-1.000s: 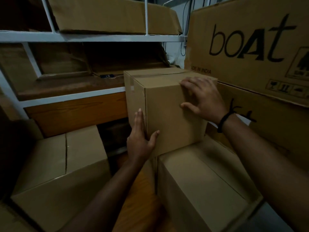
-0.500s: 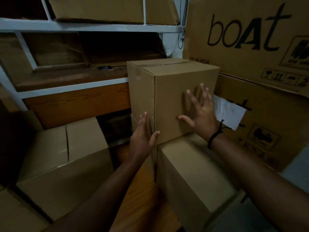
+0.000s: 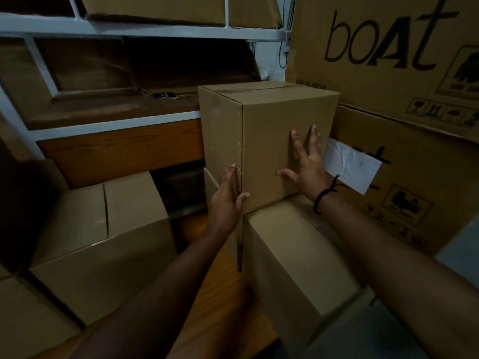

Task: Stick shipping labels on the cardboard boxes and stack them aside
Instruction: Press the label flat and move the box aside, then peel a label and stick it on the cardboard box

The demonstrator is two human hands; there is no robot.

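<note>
A plain cardboard box (image 3: 264, 130) stands upright on top of a lower cardboard box (image 3: 293, 255). My left hand (image 3: 226, 200) lies flat against its near left corner, fingers straight. My right hand (image 3: 308, 164) rests spread on its front face near the lower right, with a black band on the wrist. A white paper label (image 3: 350, 165) sticks out behind my right hand, on the printed carton to the right.
Large printed "boAt" cartons (image 3: 388, 60) are stacked at the right. Another plain box (image 3: 103, 234) sits at the lower left. A white metal rack (image 3: 116, 29) with flattened cardboard fills the back. A wooden surface (image 3: 215, 294) shows between the boxes.
My right hand slid from the box's upper right edge down to its front face, fingers now spread. The box stands a little further back on the lower box. My left hand stays at the corner.
</note>
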